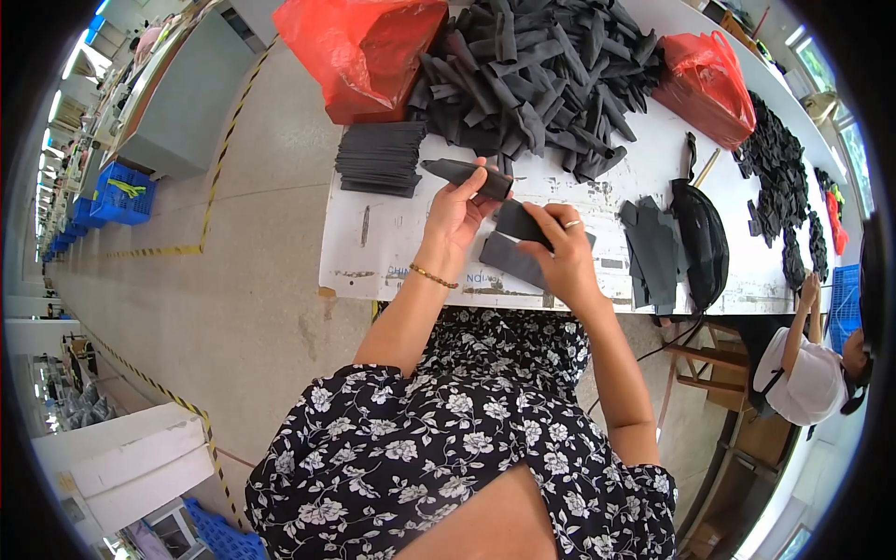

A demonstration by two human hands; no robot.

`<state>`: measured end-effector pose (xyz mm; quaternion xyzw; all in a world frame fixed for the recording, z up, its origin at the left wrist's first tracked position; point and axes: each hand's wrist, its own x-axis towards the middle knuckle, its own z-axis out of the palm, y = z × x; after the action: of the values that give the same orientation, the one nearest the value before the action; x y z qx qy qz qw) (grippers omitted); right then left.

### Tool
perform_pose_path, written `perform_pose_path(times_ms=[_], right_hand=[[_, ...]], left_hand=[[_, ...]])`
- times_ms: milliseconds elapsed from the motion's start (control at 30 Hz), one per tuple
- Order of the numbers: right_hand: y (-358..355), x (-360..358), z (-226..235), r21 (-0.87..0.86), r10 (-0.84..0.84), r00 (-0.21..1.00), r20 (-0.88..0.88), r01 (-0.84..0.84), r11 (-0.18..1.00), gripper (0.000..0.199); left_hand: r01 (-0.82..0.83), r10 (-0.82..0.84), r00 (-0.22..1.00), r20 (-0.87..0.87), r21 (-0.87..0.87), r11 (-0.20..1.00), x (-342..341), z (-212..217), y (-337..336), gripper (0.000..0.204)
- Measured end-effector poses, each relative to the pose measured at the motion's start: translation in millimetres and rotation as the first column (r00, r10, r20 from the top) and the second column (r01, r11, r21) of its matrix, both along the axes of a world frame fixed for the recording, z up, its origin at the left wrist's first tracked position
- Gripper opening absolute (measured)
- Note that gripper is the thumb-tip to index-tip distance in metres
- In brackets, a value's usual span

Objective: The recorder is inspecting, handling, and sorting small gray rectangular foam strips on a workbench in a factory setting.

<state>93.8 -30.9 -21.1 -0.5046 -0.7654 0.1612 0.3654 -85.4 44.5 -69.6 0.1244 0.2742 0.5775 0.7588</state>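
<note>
My left hand (455, 213) grips a long black fabric strip (457, 172) by one end and holds it above the white table (373, 243). My right hand (560, 250), with a ring on one finger, pinches a flat dark grey fabric piece (516, 222) just right of the left hand. Another dark grey piece (509, 259) lies on the table under my hands. A big heap of black fabric strips (541, 75) fills the table behind them. A neat stack of flat black pieces (381, 159) sits to the left of my left hand.
Two red plastic bags (359, 51) (709, 84) flank the heap. A black bag (702, 238) and dark grey pieces (653, 252) lie at the right, with more black parts (779, 177) beyond. Another person (807, 364) sits at lower right. Blue crates (121, 191) stand on the floor at left.
</note>
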Motion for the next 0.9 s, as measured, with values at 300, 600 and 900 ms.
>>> perform_pose_path(times_ms=[300, 600, 900], right_hand=[[7, 14, 28, -0.033, -0.094, 0.993, -0.065, 0.092, 0.995, 0.044], [8, 12, 20, -0.021, -0.067, 0.983, -0.173, 0.064, 0.998, 0.032], [5, 17, 22, -0.085, -0.067, 0.977, -0.204, 0.05, 0.995, 0.025]], left_hand=[[0.032, -0.029, 0.999, 0.046, -0.085, 0.996, -1, 0, 2, 0.028], [0.012, -0.006, 0.999, 0.04, -0.15, 0.989, -1, 7, 3, 0.03], [0.042, -0.033, 0.997, 0.067, -0.138, 0.99, 0, 10, 3, 0.031]])
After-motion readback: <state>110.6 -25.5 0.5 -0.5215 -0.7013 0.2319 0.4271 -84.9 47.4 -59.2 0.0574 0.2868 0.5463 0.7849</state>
